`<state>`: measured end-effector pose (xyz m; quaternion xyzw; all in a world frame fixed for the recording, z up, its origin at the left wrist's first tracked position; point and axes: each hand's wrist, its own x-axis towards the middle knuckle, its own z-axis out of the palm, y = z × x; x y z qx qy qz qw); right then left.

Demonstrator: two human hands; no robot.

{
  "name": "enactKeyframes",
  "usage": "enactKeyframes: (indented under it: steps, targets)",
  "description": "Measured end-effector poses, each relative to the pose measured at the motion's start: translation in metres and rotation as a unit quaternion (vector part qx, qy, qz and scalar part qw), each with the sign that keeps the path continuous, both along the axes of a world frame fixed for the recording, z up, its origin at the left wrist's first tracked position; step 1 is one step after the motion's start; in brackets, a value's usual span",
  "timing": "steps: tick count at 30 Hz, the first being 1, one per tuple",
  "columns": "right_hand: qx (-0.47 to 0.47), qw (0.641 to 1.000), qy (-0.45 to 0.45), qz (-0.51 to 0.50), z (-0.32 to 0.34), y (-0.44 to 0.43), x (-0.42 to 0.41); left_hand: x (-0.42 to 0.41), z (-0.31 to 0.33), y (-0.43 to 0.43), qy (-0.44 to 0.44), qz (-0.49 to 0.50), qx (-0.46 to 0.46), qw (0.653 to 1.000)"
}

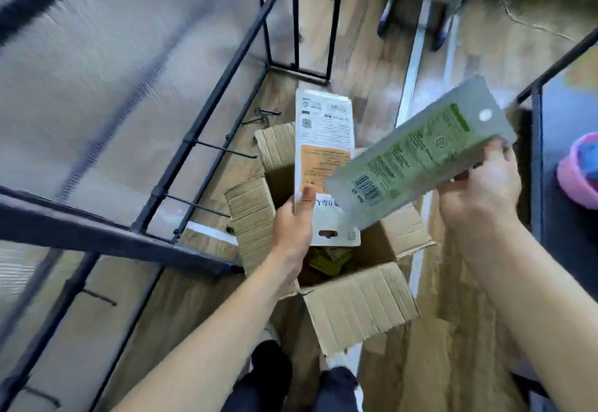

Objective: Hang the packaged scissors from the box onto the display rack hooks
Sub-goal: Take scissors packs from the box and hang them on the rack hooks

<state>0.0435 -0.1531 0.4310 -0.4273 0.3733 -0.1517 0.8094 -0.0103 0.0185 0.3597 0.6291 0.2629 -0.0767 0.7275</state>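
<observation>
My left hand [293,227] grips a white and orange scissors package [323,152] by its lower edge, back side up, hang hole toward me, above the open cardboard box [359,301]. My right hand [479,191] holds a green-printed package [417,152] tilted across the box, its round hang hole at the upper right. The two packages overlap in the view. More greenish packages [330,261] lie inside the box. The black display rack [207,114] stands on the left with bare hooks [223,149] sticking out toward the box.
A second black frame [537,159] with a pink and blue object [579,172] stands at the right. A narrow black stand [297,16] is behind the box. Loose hooks [262,117] lie on the wood floor. My feet [275,373] are just in front of the box.
</observation>
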Motion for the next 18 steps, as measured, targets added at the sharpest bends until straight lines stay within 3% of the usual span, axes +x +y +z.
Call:
enactKeyframes:
  steps: [4, 9, 14, 18]
  targets:
    - [0.056, 0.997, -0.007, 0.054, 0.052, 0.021, -0.005, -0.022, 0.085, 0.007, -0.104, -0.024, -0.005, 0.994]
    - [0.077, 0.962, -0.06, 0.254, 0.126, 0.063, -0.033, -0.064, 0.166, 0.005, -0.187, 0.03, 0.033, 0.981]
    - [-0.032, 0.872, -0.136, 0.469, 0.195, 0.095, -0.097, -0.125, 0.237, 0.009, -0.234, 0.156, 0.051, 0.958]
    - [-0.03, 0.785, -0.234, 0.573, 0.243, 0.117, -0.155, -0.184, 0.285, 0.025, -0.274, 0.198, -0.003, 0.941]
